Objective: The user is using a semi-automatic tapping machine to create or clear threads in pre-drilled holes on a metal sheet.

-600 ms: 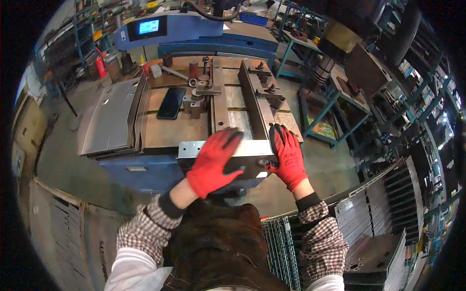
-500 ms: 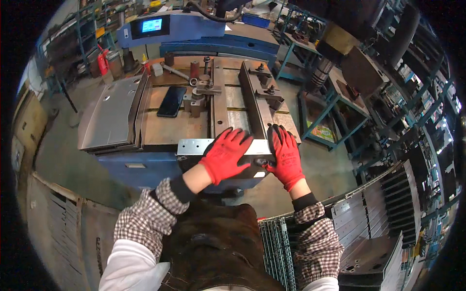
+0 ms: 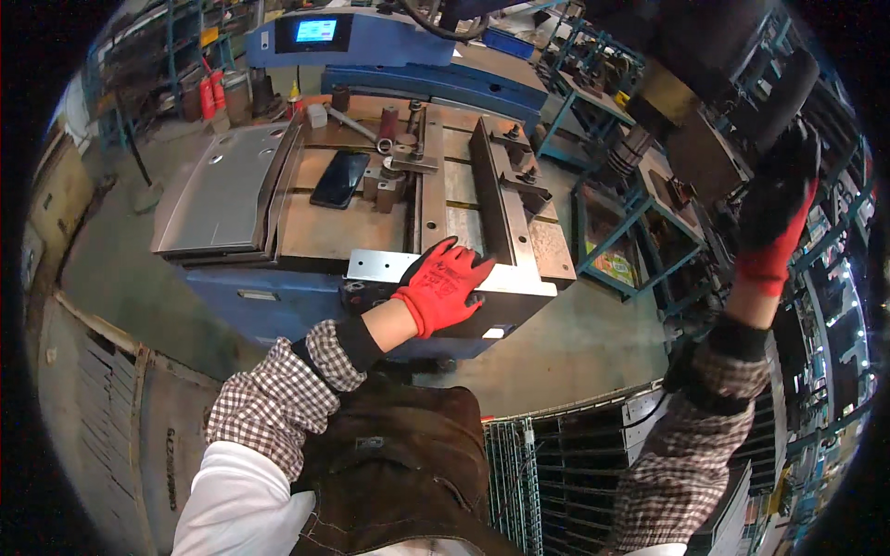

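My left hand [image 3: 447, 285], in a red glove with black fingertips, lies over a bent silver metal plate [image 3: 373, 264] at the worktable's front edge. Its fingers reach over the top face and its thumb rests at the front, gripping the plate. Holes show in the plate's left end. My right hand [image 3: 781, 208], gloved alike, is raised at the far right, apart from the plate and beside the dark drilling machine head [image 3: 669, 88]. Its black fingers blend into the dark background, so what they touch is hidden. A steel spindle [image 3: 630, 153] points down from that head.
Steel rails [image 3: 491, 190] with clamps run along the worktable. A phone [image 3: 340, 179], a wrench [image 3: 352, 124] and a stack of sheet metal plates [image 3: 218, 190] lie left of them. A blue machine with a lit screen [image 3: 316, 31] stands behind; a blue-framed rack [image 3: 612, 241] stands right.
My right hand has left the plate and swung up to the right, toward the machine head. My left hand stays on the plate. The whole view has shifted slightly.
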Demonstrator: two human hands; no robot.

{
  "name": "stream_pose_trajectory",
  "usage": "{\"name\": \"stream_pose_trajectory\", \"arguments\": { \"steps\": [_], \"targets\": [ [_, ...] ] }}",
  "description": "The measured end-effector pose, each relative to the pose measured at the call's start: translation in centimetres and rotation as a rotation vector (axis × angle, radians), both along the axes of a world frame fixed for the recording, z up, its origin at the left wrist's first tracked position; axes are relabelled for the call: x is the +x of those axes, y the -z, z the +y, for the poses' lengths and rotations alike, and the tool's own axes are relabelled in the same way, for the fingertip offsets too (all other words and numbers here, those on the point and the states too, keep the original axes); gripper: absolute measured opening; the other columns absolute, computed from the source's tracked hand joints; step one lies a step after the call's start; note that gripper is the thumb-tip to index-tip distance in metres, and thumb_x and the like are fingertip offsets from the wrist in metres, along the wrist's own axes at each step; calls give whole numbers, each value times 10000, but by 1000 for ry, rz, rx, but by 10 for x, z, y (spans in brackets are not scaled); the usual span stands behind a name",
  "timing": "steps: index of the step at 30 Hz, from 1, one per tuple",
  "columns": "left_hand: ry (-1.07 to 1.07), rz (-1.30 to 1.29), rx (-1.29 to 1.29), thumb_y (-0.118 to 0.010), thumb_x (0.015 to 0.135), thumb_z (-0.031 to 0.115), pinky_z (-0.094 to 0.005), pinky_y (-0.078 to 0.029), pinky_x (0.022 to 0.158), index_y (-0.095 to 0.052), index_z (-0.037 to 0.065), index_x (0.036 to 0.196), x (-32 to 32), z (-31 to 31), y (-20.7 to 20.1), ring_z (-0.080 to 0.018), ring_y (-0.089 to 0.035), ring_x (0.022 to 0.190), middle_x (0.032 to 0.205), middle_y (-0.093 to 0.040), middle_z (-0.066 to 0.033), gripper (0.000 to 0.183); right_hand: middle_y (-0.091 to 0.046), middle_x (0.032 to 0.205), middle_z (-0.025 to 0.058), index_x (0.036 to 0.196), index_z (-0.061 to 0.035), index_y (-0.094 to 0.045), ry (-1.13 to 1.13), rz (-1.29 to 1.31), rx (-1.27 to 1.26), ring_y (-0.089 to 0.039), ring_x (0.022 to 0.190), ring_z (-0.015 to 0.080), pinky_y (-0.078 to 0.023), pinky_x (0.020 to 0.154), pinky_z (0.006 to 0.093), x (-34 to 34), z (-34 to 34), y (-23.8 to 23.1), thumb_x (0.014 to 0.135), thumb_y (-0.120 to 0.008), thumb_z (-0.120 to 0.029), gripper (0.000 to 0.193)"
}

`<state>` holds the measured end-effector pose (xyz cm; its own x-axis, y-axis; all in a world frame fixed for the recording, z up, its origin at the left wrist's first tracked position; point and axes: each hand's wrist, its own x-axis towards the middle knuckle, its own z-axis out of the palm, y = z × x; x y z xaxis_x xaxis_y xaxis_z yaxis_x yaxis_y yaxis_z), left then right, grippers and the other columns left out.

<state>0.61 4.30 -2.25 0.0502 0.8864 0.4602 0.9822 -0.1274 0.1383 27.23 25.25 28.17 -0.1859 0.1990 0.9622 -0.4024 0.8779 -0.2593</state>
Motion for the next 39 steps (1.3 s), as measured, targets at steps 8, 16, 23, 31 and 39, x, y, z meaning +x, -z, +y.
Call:
{"name": "stream_pose_trajectory", "arguments": {
  "steps": [8,16,23,31,39],
  "targets": [
    [11,-43,35,-699,812,373,-479,-311,1157,-516,73,1394,1,5,3,-320,-550,1158,1130,-592,-167,680,-455,1533,123,1540,-69,-370,-262,-155,-184,-480,1372,288,-345,1184,430,-4,46,-85,1060,-467,-298,541],
    [4,-23,53,-687,824,380,-483,-311,1156,-510,71,1395,2,4,9,-315,-551,1163,1148,-591,-166,672,-402,1576,108,1549,-119,-372,-156,-131,-186,-428,1415,305,-337,1184,477,-6,51,-104,1043,-502,-344,569],
    [11,-40,72,-704,810,377,-484,-321,1149,-517,62,1383,3,7,8,-323,-561,1155,1151,-598,-174,681,-403,1576,87,1560,-122,-356,-115,-48,-134,-437,1396,346,-386,1140,492,-20,11,-69,1046,-490,-334,572],
    [16,-33,81,-703,810,365,-481,-325,1148,-522,54,1379,1,4,5,-338,-559,1165,1161,-600,-190,673,-494,1501,78,1500,-71,-442,59,-65,-160,-542,1271,254,-455,1068,405,-32,-56,9,1041,-511,-260,501],
    [8,-21,96,-699,816,359,-481,-316,1155,-513,58,1393,3,7,13,-324,-553,1180,1182,-596,-182,677,-578,1340,85,1474,-20,-468,523,-285,8,-599,1153,180,-508,995,332,-32,-97,65,1071,-464,-226,452]
  ]
}}
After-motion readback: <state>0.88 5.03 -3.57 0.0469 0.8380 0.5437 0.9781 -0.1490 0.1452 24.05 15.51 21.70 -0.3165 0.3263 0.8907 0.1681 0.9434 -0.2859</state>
